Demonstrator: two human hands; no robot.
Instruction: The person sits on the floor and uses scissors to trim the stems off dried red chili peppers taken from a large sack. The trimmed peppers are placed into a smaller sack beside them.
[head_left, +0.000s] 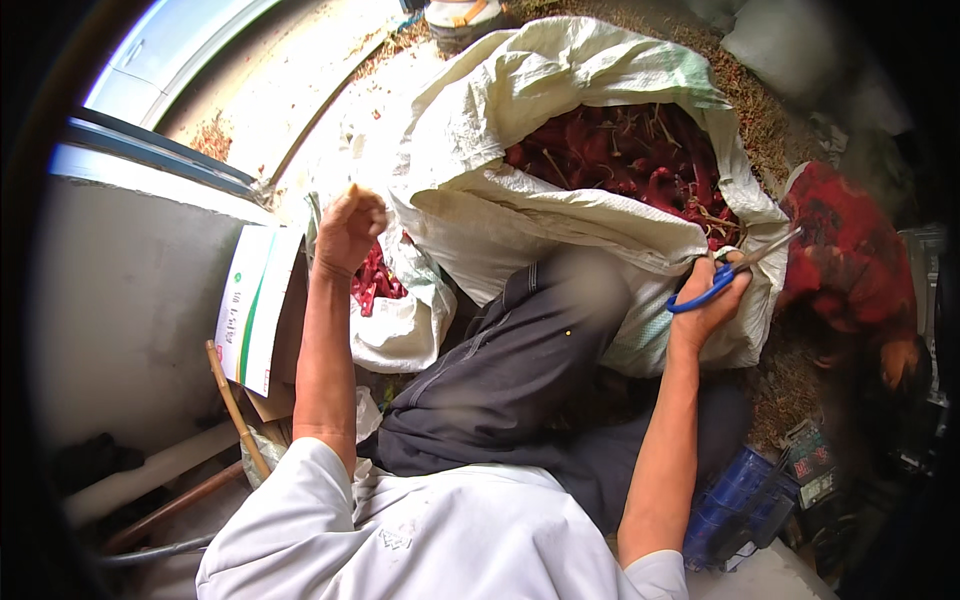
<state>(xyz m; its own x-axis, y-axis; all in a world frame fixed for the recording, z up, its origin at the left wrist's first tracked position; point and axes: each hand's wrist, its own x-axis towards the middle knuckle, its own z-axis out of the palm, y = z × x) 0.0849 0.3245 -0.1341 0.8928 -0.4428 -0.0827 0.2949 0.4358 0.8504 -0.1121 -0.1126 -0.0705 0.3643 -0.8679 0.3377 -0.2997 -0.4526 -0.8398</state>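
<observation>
My right hand (709, 300) grips blue-handled scissors (720, 281), their blades pointing up and to the right. Its fingers are at the near rim of a large white woven sack (480, 142). Dried red chili peppers (615, 154), some with pale stems, show through the sack's open mouth. My left hand (351, 229) is raised with curled fingers, above a smaller white sack (397, 337) that also holds red chilies (377, 277). The fingers are blurred, so whether anything small is between them is unclear.
At the right is what looks like a person in a red patterned garment (847, 247), partly in shadow. A blue plastic crate (739, 510) stands lower right. To the left are a white printed carton (255, 307) and a bamboo stick (236, 405). Chili debris (757, 127) litters the ground.
</observation>
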